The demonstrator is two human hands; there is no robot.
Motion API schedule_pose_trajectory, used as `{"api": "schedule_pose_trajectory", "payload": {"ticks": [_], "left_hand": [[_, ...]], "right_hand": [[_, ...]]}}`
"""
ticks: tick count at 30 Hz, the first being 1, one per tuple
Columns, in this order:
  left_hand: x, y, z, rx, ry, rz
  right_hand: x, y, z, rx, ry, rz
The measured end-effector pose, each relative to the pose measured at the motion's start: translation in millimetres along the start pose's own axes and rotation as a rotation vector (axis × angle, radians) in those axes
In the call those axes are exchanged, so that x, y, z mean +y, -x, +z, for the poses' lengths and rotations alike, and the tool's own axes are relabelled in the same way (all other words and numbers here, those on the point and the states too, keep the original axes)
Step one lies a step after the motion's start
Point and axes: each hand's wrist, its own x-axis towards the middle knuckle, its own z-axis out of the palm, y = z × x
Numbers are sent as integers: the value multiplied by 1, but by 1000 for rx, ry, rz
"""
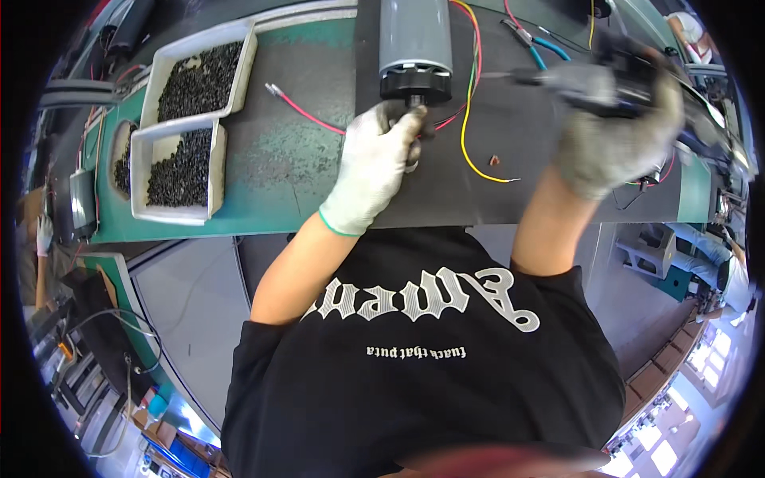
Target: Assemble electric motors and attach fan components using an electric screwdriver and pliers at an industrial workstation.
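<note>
A grey cylindrical motor (416, 36) with a black end cap lies at the top centre of the bench, its end toward me. My left hand (370, 167), in a white glove, pinches the short black shaft (416, 101) that sticks out of the cap. Gloved as well, my right hand (617, 147) grips a power screwdriver (586, 86), whose thin bit points left toward the motor. The screwdriver and this hand are smeared by motion. Yellow wire (464, 135) and red wire (307, 121) run out beside the motor.
Two white trays (219, 171) of small black parts stand at the left. Blue-handled pliers (536, 49) lie at the back right. A small reddish-brown piece (494, 160) rests near the yellow wire's end. Other people are at the far left and right.
</note>
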Motion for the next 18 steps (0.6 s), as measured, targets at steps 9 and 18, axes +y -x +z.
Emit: {"api": "schedule_pose_trajectory", "payload": {"ticks": [9, 18], "left_hand": [[15, 15, -2, 248, -716, 261], [102, 97, -132, 976, -1557, 826]], "right_hand": [[45, -28, -75, 205, 1034, -653], [133, -7, -115, -859, 1345, -49]]}}
